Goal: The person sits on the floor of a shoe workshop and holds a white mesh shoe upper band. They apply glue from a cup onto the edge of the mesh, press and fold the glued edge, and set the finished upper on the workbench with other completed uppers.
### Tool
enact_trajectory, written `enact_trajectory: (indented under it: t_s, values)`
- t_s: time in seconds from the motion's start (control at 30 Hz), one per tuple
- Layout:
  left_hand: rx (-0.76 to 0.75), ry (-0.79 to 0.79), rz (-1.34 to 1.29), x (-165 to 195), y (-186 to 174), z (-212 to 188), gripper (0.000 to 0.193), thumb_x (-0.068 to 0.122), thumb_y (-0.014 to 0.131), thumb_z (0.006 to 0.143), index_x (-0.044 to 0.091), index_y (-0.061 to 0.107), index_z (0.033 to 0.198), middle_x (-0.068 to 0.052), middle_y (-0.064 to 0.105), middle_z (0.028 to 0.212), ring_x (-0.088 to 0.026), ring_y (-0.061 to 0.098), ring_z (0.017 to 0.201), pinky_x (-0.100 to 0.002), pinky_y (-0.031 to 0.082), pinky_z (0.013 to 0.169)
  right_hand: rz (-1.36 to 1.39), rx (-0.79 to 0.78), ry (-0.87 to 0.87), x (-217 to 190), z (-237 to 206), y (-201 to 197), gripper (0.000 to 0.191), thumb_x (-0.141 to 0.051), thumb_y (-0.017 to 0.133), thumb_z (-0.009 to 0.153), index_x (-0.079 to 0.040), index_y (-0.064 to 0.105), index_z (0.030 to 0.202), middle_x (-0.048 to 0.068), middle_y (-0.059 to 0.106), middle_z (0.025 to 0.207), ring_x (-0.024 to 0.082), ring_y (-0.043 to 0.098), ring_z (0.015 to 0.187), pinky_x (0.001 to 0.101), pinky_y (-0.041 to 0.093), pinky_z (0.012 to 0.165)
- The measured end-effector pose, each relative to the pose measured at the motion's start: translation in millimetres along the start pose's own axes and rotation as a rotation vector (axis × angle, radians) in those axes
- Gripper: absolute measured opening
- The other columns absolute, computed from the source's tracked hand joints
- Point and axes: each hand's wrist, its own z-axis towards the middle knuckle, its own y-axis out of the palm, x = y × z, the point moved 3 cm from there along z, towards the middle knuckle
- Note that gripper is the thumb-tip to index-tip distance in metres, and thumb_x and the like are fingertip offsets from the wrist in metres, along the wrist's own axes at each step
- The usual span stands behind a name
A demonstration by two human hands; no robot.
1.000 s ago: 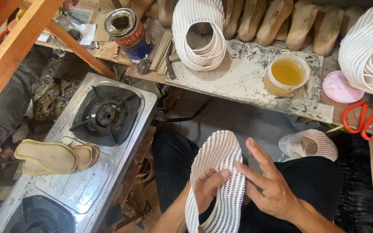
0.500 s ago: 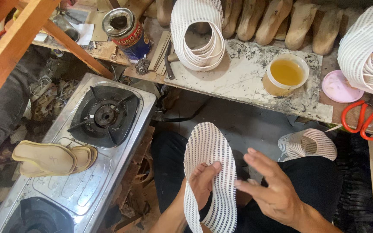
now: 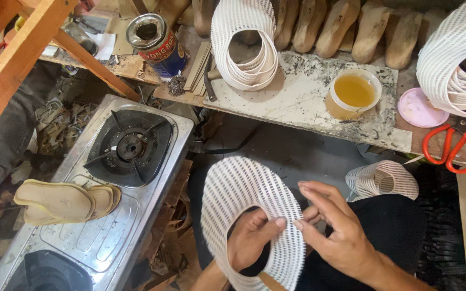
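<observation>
Both our hands work over our lap: left hand point(image 3: 252, 237) inside a curved white mesh strip point(image 3: 246, 210), thumb pinching its edge, right hand point(image 3: 333, 229) fingertips gripping alongside; it looks mid-shaping, while finished mesh loops point(image 3: 244, 43) sit on the workbench point(image 3: 308, 105)

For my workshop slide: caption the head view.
Both hands, left hand and right hand, bend a white mesh strip beside a gas stove.

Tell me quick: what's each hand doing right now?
Left hand: closed on the curved white perforated mesh strip, reaching through its loop.
Right hand: fingertips pinching the same strip's edge.
</observation>
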Motion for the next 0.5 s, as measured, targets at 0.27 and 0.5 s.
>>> enact_trajectory:
  t_s: [0.27, 0.5]
  values:
    - [0.212, -0.014, 0.137, 0, -18, -8, 0.037, 0.035, 0.063, 0.097, -0.002, 0.069, 0.103, -0.007, 0.071, 0.078, -0.012, 0.066, 0.065, -0.029, 0.055, 0.058, -0.647, 0.049, -0.124, 12, 67, -69, 0.040, -0.025, 0.075, 0.088, -0.004, 0.071, 0.121, 0.012, 0.060, 0.138, 0.028, 0.062, 0.125, 0.0402, 0.052, 0.104]
    - [0.253, -0.103, 0.186, 9, -16, -10, 0.043, 0.041, 0.064, 0.092, 0.004, 0.064, 0.114, -0.007, 0.071, 0.081, -0.014, 0.068, 0.068, -0.026, 0.057, 0.062, -1.065, 0.119, -0.135, 63, 125, -113, 0.053, -0.044, 0.077, 0.087, -0.006, 0.075, 0.125, 0.021, 0.048, 0.158, 0.042, 0.042, 0.147, 0.0549, 0.039, 0.118]
